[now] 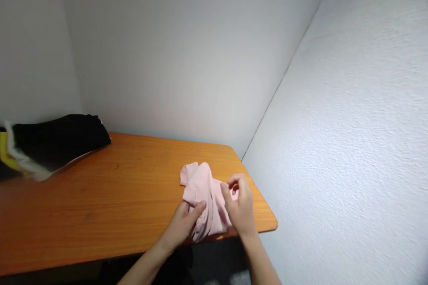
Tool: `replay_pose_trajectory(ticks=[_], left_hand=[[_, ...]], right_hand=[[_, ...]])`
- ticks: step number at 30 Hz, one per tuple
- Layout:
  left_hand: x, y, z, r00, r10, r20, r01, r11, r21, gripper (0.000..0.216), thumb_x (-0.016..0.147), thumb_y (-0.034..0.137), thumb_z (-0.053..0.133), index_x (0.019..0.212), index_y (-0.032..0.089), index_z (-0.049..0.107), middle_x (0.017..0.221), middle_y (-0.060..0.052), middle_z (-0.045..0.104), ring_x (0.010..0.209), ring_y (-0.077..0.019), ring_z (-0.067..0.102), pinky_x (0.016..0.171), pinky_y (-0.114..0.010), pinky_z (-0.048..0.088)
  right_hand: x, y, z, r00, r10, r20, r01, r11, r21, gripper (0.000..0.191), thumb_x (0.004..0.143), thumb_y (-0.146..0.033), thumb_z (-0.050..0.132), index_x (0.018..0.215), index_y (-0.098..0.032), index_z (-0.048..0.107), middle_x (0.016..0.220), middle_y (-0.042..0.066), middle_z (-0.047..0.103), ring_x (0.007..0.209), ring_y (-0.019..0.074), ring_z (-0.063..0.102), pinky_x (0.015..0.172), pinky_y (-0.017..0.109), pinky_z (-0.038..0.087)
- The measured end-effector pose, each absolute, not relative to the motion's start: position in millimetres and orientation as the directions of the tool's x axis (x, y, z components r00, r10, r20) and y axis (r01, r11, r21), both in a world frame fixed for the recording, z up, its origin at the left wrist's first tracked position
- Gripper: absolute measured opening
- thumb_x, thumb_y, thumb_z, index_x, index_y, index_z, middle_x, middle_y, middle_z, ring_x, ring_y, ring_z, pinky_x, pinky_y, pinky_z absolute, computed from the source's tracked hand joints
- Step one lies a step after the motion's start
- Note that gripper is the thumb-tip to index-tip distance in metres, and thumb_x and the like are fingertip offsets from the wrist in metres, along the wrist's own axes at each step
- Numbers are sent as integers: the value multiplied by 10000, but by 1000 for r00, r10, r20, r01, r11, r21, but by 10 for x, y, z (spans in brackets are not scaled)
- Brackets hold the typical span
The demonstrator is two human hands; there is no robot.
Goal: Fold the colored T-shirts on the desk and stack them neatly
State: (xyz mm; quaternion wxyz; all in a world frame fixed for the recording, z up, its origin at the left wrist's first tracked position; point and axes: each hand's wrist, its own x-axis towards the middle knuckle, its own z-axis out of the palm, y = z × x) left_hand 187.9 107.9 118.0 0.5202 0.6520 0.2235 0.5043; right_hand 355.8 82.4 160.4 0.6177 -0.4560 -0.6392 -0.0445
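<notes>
A crumpled pink garment lies near the right end of the wooden table, and part of it hangs at the front edge. My left hand grips its left side, thumb on top and the other fingers hidden under the cloth. Over the garment's right side is my right hand, fingers curved and thumb apart from them, with a gap between. Nothing shows in that gap except pink cloth behind it. Whether the right fingertips touch the cloth I cannot tell.
The orange-brown wooden table runs along a pale back wall. A textured white wall stands close on the right. At the far left lies a stack of dark, white and yellow cloth.
</notes>
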Motion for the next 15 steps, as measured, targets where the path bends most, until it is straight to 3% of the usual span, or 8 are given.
replay_pose_trajectory(ticks=[3,5,7,10,13,15], left_hand=[[1953,999,1153,422,830,365,-211,-302,930,903,817,811,426,1430,150,485,1294,-162,638,1294,-310,508,1131,-460,378],[1993,915,1142,501,788,358,-190,-303,934,926,825,842,314,1420,158,503,1300,-158,634,1280,-307,513,1120,-457,387],[2016,841,1151,549,721,424,-193,-384,903,915,819,823,396,1456,169,453,1306,-160,623,1276,-312,513,1106,-455,396],[1942,833,1243,522,649,553,-148,-569,809,797,823,596,642,1461,176,411,1301,-158,611,1223,-307,552,1058,-424,439],[1689,976,1476,419,611,672,-19,-734,679,452,849,307,606,1278,176,552,1200,-114,648,1086,-256,616,949,-358,499],[1470,1098,1717,314,585,748,77,-801,594,327,771,203,564,1092,165,610,1032,-72,674,947,-217,638,836,-311,524]], right_hand=[[3482,504,1322,-70,692,718,631,589,-505,290,816,-393,720,971,-219,547,876,5,570,781,168,531,701,283,428],[3440,375,1198,-85,670,737,632,609,-480,223,855,-326,672,997,-217,540,926,20,572,829,175,540,722,285,430],[3453,301,1154,-59,629,775,627,627,-462,34,930,-255,533,936,-221,535,906,24,568,831,177,547,728,290,426],[3613,195,1251,-7,621,784,605,627,-491,121,955,-245,463,870,-238,549,844,14,588,774,177,559,683,288,425],[3942,31,1530,148,544,826,666,563,-490,135,940,-275,488,863,-239,593,776,5,608,707,171,557,631,280,413],[4219,-88,1800,246,468,849,728,490,-480,157,931,-295,496,882,-230,631,659,-16,580,605,152,531,564,267,389]])
